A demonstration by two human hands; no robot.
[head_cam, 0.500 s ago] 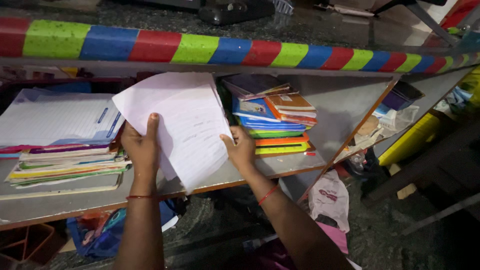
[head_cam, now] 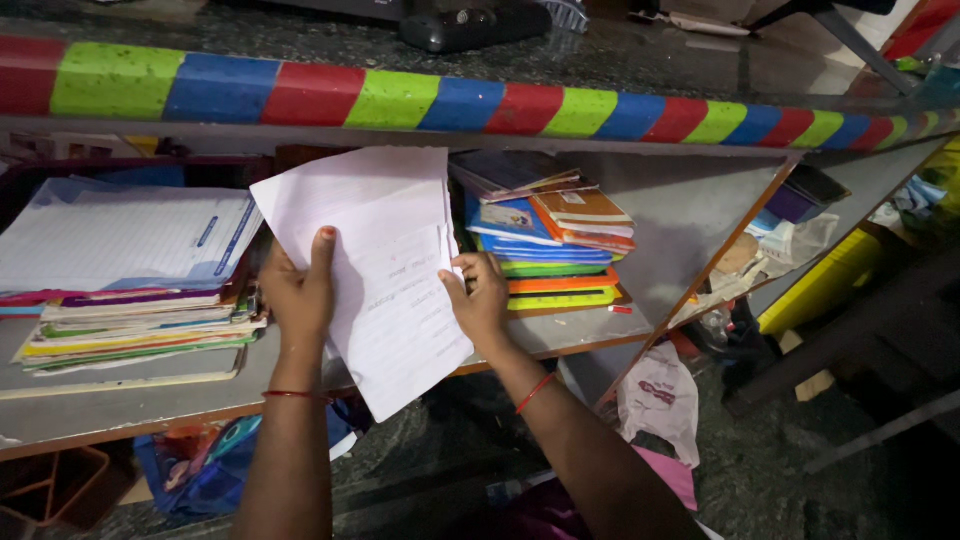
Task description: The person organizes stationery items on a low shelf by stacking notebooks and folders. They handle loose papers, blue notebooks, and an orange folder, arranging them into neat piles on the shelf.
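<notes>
A sheaf of white lined papers (head_cam: 375, 250) is held tilted in front of a grey shelf (head_cam: 120, 410). My left hand (head_cam: 300, 290) grips its left edge, thumb on the front. At the right edge, my right hand (head_cam: 478, 298) pinches the sheets. Both wrists wear thin red threads. A stack of notebooks topped by a lined pad (head_cam: 125, 240) lies on the shelf to the left. A pile of colourful books (head_cam: 550, 240) sits just to the right.
A striped red, green and blue edge (head_cam: 450, 105) runs along the counter above. A wooden divider (head_cam: 720, 260) closes the shelf bay on the right. White and pink bags (head_cam: 660, 395) lie on the dark floor below, with a yellow object (head_cam: 820, 280) farther right.
The papers and both hands have shifted slightly right and down, and the front sheet hangs lower than before.
</notes>
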